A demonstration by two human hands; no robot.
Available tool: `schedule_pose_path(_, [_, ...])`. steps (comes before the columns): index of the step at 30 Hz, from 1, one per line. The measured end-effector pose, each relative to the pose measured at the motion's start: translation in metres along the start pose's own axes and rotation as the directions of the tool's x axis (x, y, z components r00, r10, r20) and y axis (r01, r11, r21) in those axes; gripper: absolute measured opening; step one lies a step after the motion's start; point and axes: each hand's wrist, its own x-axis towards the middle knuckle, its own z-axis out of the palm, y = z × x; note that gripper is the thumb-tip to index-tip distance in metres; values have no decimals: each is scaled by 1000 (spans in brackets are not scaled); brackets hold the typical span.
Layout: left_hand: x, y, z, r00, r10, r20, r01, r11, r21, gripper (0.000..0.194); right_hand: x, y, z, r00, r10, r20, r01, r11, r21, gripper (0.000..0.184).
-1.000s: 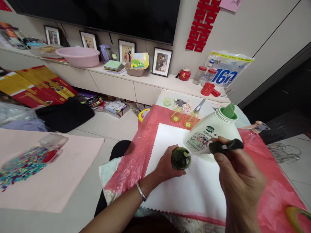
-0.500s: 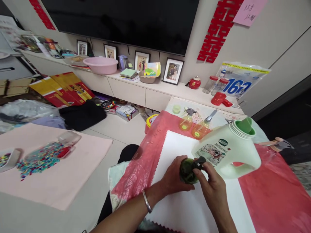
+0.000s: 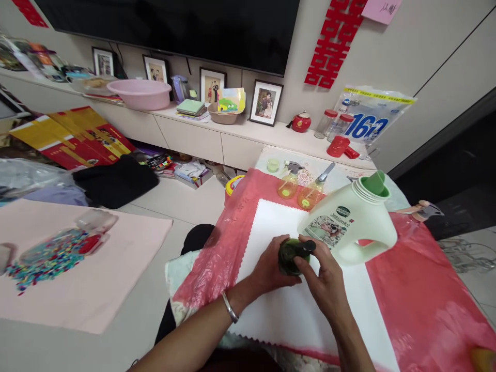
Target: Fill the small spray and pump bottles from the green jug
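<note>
A small dark green bottle [image 3: 287, 256] stands on a white cloth [image 3: 289, 305] spread over a red plastic sheet [image 3: 418, 305]. My left hand [image 3: 269, 268] wraps round the bottle's side and holds it upright. My right hand [image 3: 323, 276] pinches the dark pump head [image 3: 304, 247] that sits on the bottle's top. A silver bangle circles my left wrist. Just behind and right of the bottle stands a white detergent jug [image 3: 351, 219] with an open green spout.
Two small orange spray bottles [image 3: 300, 188] stand at the table's far end. A low shelf [image 3: 232, 132] with photo frames, a pink basin [image 3: 141, 93] and red jars runs along the wall. To the left, a pink mat [image 3: 77, 279] carries scattered coloured beads.
My right hand has brought the pump head with its tube down onto the green bottle's mouth, from raised and to the right. My left hand kept hold of the bottle.
</note>
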Motion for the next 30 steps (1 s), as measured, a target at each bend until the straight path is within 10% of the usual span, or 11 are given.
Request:
schedule_pose_path(7, [0,1,1,1000,10,2,-10,999,31,106,1,6,4,995,57,-79,-55,998,30,30])
schedule_pose_path(30, [-1,5,-5,998,-31,52,34,998,-59,109,-6,17,11,966,255,47,-240,807,540,98])
